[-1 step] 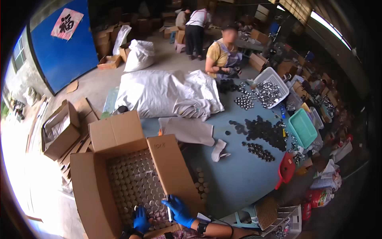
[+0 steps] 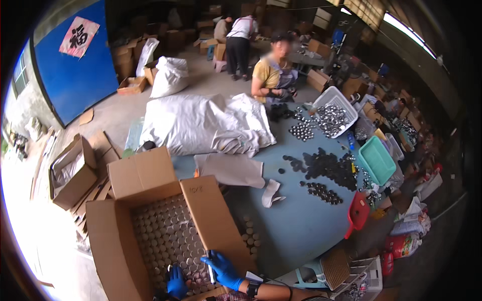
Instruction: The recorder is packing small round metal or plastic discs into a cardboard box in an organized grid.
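An open cardboard box (image 2: 119, 246) stands in front of me, filled with rows of round, silvery caps (image 2: 168, 226). My left hand (image 2: 176, 284), in a blue glove, lies over the caps near the box's close end, with its fingers stretched out. My right hand (image 2: 224, 271), also gloved in blue, is closed around a slim white pen-shaped tool (image 2: 211, 274) at the box's right flap. The tool points down toward the caps. More pale round caps (image 2: 249, 233) sit on the blue table (image 2: 286, 226) beyond that flap.
Black discs (image 2: 326, 168), a red scoop (image 2: 357, 210), a turquoise basket (image 2: 377, 160) and a white basket of shiny parts (image 2: 346, 103) occupy the table's right. White sacking (image 2: 186, 123) covers its far left. Across the table is a co-worker (image 2: 273, 75).
The whole view has shifted slightly, so most things appear a little lower and farther left. Both hands keep nearly the same places at the box; the right still holds the white tool.
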Available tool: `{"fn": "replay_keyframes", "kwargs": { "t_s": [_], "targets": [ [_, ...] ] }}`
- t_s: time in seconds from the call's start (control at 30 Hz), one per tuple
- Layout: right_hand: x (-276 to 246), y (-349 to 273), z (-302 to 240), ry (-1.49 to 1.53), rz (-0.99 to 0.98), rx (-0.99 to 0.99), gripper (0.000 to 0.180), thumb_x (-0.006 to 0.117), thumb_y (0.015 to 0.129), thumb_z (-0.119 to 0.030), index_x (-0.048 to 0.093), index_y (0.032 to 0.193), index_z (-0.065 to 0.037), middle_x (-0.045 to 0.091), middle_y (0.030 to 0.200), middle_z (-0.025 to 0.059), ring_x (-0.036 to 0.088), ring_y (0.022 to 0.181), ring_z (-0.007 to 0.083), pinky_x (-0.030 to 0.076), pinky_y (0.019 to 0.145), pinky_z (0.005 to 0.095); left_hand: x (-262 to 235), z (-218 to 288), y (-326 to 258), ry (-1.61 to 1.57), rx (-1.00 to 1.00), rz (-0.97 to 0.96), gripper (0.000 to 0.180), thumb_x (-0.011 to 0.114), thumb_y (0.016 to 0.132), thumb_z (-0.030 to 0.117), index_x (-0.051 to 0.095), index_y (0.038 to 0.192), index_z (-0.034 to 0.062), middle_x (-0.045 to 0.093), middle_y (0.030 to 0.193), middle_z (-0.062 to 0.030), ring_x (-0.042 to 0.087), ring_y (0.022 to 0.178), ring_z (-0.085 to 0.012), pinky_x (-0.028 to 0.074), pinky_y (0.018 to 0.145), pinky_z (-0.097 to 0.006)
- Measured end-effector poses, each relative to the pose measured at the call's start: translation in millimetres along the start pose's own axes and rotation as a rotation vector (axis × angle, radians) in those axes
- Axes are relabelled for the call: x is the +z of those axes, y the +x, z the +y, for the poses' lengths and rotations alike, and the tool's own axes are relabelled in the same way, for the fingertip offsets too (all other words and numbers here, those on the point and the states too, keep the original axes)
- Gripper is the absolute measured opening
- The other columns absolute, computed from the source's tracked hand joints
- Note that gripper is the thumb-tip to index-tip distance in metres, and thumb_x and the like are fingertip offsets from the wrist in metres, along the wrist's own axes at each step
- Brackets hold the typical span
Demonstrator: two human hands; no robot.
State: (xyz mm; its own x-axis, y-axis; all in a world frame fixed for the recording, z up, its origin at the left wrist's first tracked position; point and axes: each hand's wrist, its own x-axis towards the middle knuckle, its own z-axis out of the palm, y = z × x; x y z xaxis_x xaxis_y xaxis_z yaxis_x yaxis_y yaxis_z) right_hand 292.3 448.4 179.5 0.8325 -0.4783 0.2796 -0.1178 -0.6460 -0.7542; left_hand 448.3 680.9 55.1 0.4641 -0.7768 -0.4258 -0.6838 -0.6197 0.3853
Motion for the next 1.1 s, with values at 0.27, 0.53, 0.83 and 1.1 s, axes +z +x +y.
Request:
{"fn": "replay_keyframes", "kwargs": {
  "t_s": [0.27, 0.53, 0.83, 1.1],
  "targets": [
    [17, -13, 9, 0.218, 0.190, 0.145, 0.041, 0.053, 0.091, -0.007, 0.058, 0.130, -0.019, 0.062, 0.101, 0.0129, 0.055, 0.102, 0.0368, 0.046, 0.086, 0.0469, -13, 18, 5, 0.153, -0.013, -0.114, 0.095, 0.061, 0.088, 0.045, 0.012, 0.154, -0.0035, 0.013, 0.159, -0.0293, 0.015, 0.147, -0.0454, 0.021, 0.120, -0.049],
    [19, -13, 13, 0.411, 0.097, 0.298, 0.046, 0.055, 0.086, -0.001, 0.057, 0.130, -0.013, 0.055, 0.128, 0.0196, 0.050, 0.121, 0.0408, 0.044, 0.099, 0.0487, -1, 5, 6, 0.120, 0.010, -0.041, 0.099, 0.063, 0.087, 0.045, 0.008, 0.155, -0.0010, 0.010, 0.160, -0.0278, 0.015, 0.147, -0.0450, 0.024, 0.118, -0.050],
    [20, -14, 16, 0.260, 0.113, 0.166, 0.054, 0.058, 0.080, -0.001, 0.055, 0.133, -0.014, 0.053, 0.133, 0.0208, 0.048, 0.125, 0.0427, 0.043, 0.103, 0.0495, 9, -2, 9, 0.096, -0.003, -0.049, 0.102, 0.064, 0.085, 0.047, 0.009, 0.155, -0.0013, 0.010, 0.160, -0.0274, 0.014, 0.147, -0.0443, 0.023, 0.119, -0.048],
    [-7, -5, 3, -0.043, 0.083, -0.073, 0.058, 0.063, 0.079, 0.001, 0.054, 0.135, -0.013, 0.055, 0.126, 0.0169, 0.048, 0.126, 0.0374, 0.039, 0.105, 0.0465, 8, -5, 10, 0.111, 0.043, -0.032, 0.103, 0.065, 0.084, 0.046, 0.007, 0.154, -0.0037, 0.009, 0.159, -0.0312, 0.014, 0.146, -0.0478, 0.021, 0.119, -0.049]
  ]
}}
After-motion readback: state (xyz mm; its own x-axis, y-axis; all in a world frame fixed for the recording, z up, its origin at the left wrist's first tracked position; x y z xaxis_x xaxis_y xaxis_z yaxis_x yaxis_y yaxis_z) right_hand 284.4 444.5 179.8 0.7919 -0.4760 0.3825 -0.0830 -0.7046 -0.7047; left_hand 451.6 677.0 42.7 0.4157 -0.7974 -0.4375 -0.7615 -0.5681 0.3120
